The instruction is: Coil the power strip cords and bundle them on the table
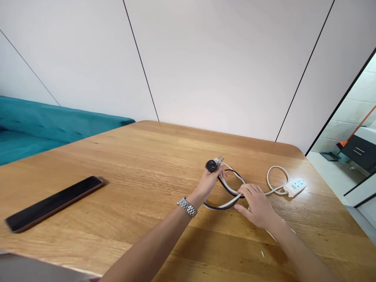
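My left hand [209, 182] is raised slightly over the wooden table [141, 164] and grips two plugs [214, 163], one black and one white, prongs pointing away. From the plugs a black cable and a white cable [227, 188] run together in a loop on the table. My right hand [256, 203] lies on that loop, fingers pressing the two cables where they cross. The white cable goes on in a small curl to a white power strip [295, 186] lying flat at the right. A metal watch [187, 206] is on my left wrist.
A dark phone [54, 203] lies face up on the left part of the table. A teal bench seat [44, 125] runs behind the table's left edge. A white wall stands behind. The table's right edge drops to a doorway with a tiled room.
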Demonstrator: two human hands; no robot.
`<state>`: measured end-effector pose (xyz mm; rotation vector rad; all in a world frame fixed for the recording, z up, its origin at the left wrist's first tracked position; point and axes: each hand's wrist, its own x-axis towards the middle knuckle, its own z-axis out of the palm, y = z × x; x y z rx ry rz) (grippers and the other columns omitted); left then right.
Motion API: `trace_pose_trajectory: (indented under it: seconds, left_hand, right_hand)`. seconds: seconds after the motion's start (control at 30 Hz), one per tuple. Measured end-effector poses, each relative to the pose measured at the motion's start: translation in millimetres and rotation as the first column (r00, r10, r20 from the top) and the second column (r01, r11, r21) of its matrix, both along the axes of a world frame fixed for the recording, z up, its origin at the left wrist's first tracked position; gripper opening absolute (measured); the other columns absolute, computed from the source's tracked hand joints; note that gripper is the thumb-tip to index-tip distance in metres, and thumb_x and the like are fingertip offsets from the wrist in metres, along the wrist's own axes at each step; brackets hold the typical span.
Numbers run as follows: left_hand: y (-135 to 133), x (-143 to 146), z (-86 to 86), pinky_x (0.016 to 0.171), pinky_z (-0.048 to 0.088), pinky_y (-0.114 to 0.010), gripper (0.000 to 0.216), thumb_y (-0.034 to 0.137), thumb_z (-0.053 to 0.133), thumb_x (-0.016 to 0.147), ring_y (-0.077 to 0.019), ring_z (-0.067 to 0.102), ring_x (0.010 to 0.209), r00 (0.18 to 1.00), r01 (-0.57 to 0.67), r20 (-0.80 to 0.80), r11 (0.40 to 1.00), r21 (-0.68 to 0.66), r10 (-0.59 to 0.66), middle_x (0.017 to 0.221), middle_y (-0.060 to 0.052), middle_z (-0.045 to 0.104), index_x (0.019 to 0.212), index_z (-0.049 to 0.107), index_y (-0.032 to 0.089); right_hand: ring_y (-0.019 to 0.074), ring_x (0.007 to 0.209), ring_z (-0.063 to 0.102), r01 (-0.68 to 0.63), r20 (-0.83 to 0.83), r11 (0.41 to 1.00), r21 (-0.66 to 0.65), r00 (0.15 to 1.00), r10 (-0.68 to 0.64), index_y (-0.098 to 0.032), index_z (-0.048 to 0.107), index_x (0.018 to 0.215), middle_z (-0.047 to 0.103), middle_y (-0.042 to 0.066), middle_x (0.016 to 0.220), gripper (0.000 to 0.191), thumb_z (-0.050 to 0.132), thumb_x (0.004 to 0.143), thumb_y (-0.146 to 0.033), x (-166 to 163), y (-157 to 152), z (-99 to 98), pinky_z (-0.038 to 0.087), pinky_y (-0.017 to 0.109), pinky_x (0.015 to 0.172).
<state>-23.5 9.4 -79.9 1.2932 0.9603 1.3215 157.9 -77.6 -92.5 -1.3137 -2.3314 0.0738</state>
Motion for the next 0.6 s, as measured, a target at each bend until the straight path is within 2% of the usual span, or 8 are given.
trace_pose_trajectory:
  seconds: [0.1,0.2,0.27,0.4,0.5,0.6]
  left_hand:
    - [7.6,-21.3,-4.0,0.069,0.043,-0.029,0.028,0.045,0.067,0.066,-0.0173,0.054,0.066,0.987,-0.102,-0.129,0.992,-0.068,0.093,0.065,-0.005,0.062,0.060,0.063,0.017]
    - [13.8,-33.7,-18.2,0.064,0.042,-0.029,0.022,0.039,0.066,0.063,-0.0184,0.054,0.063,0.945,-0.199,-0.282,0.975,-0.095,0.165,0.063,-0.003,0.062,0.064,0.065,0.017]
    - [17.5,-37.7,-30.0,0.065,0.042,-0.030,0.022,0.039,0.063,0.064,-0.0195,0.056,0.064,0.934,-0.171,-0.336,0.979,-0.113,0.125,0.062,-0.003,0.063,0.060,0.064,0.018]
    - [21.6,-40.2,-50.7,0.068,0.045,-0.031,0.021,0.037,0.063,0.063,-0.0224,0.059,0.070,0.941,-0.123,-0.332,0.979,-0.162,0.063,0.067,-0.006,0.067,0.059,0.067,0.017]
    - [20.5,-40.9,-59.6,0.073,0.045,-0.031,0.022,0.037,0.065,0.063,-0.0233,0.060,0.076,0.947,-0.057,-0.320,0.993,-0.100,0.022,0.075,-0.006,0.069,0.068,0.070,0.016]
    - [16.5,-43.0,-62.7,0.073,0.044,-0.030,0.021,0.038,0.063,0.068,-0.0216,0.059,0.075,0.933,0.025,-0.360,1.000,-0.009,-0.026,0.076,-0.004,0.068,0.071,0.069,0.017]
  right_hand:
    - [0.0258,0.109,0.051,-0.073,0.052,0.997,-0.020,0.996,0.074,-0.019,0.054,0.120,0.058,0.012,0.121,0.039,0.056,0.087,-0.040,3.0,-11.0,-1.5,0.040,0.042,0.095]
    - [0.0246,0.119,0.046,-0.175,0.121,0.983,-0.049,0.976,0.180,-0.020,0.050,0.128,0.056,0.010,0.129,0.046,0.057,0.087,-0.039,11.4,-22.3,-5.2,0.035,0.042,0.102]
    - [0.0243,0.125,0.043,-0.207,0.154,0.976,-0.073,0.964,0.216,-0.022,0.049,0.132,0.054,0.008,0.133,0.050,0.056,0.087,-0.042,17.9,-30.2,-7.6,0.031,0.044,0.107]
    - [0.0265,0.133,0.036,-0.192,0.216,0.972,-0.135,0.952,0.217,-0.025,0.039,0.141,0.048,0.007,0.141,0.066,0.060,0.082,-0.048,25.7,-44.6,-14.9,0.025,0.047,0.112]
    - [0.0297,0.137,0.030,-0.109,0.271,0.990,-0.089,0.954,0.129,-0.028,0.027,0.147,0.035,0.008,0.150,0.085,0.069,0.075,-0.043,33.2,-52.1,-28.9,0.025,0.049,0.112]
    - [0.0352,0.137,0.027,0.145,0.269,0.989,0.021,0.952,-0.145,-0.029,0.024,0.148,0.023,0.010,0.154,0.095,0.074,0.068,-0.041,58.3,-55.1,-46.8,0.026,0.054,0.109]
